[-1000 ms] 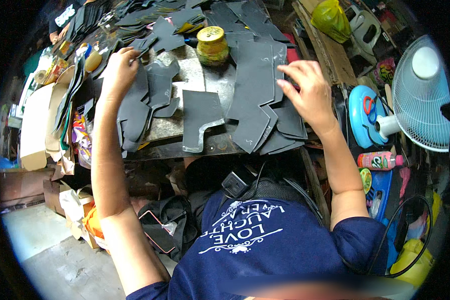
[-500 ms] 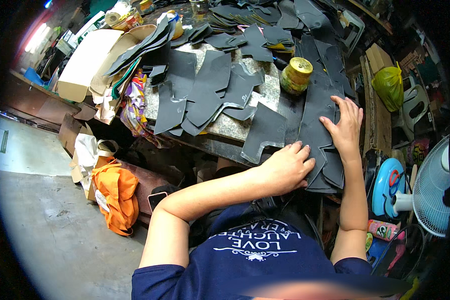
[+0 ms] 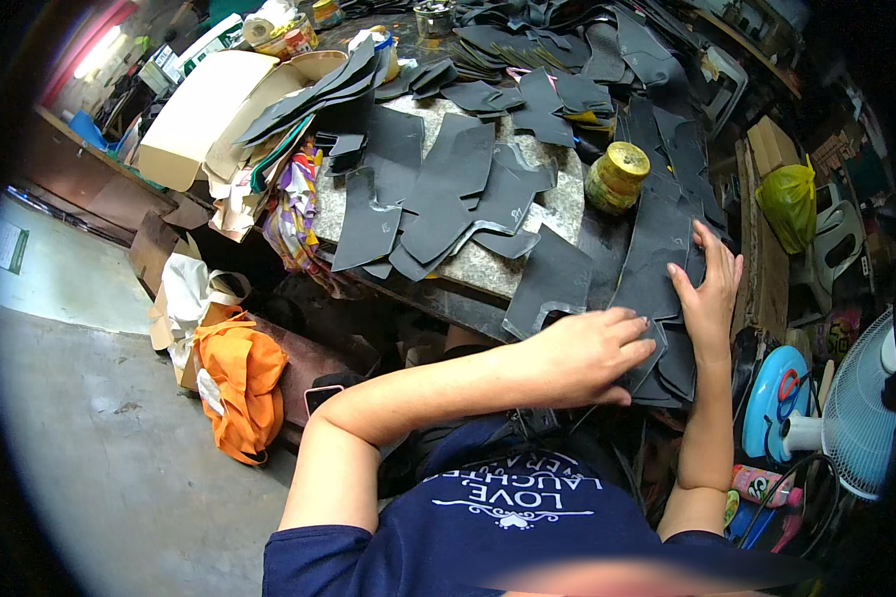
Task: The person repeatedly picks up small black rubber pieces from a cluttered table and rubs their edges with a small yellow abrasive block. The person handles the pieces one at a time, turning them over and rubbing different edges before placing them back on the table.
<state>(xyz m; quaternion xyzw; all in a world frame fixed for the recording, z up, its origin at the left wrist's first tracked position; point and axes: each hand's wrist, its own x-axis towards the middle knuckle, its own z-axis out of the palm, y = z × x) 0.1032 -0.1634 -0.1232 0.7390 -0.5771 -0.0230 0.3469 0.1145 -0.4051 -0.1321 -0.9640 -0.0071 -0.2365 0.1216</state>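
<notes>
At the table's near right corner, my left hand (image 3: 599,356) lies over the near end of some flat black cut sheet pieces (image 3: 655,247), fingers stretched and slightly bent. My right hand (image 3: 709,289) rests along the right side of the same pieces, thumb and fingers spread. The undersides of both hands are hidden, but neither visibly grips anything. Left of them lies a black piece with a notched, light-edged outline (image 3: 550,277). A yellowish, stained jar with a lid (image 3: 618,177) stands just beyond the pieces.
More black pieces (image 3: 448,184) overlap on the speckled tabletop (image 3: 553,214), with stacks behind. Beige cardboard (image 3: 194,119) stands at the left. On the right are a yellow-green bag (image 3: 786,204) and a fan (image 3: 851,398) with a blue base. An orange cloth bag (image 3: 237,383) hangs lower left.
The whole view has shifted, so the table appears lower and further right. My left hand's fingers look straighter, lifted a little from the piece's edge. My right hand stays spread on the pieces.
</notes>
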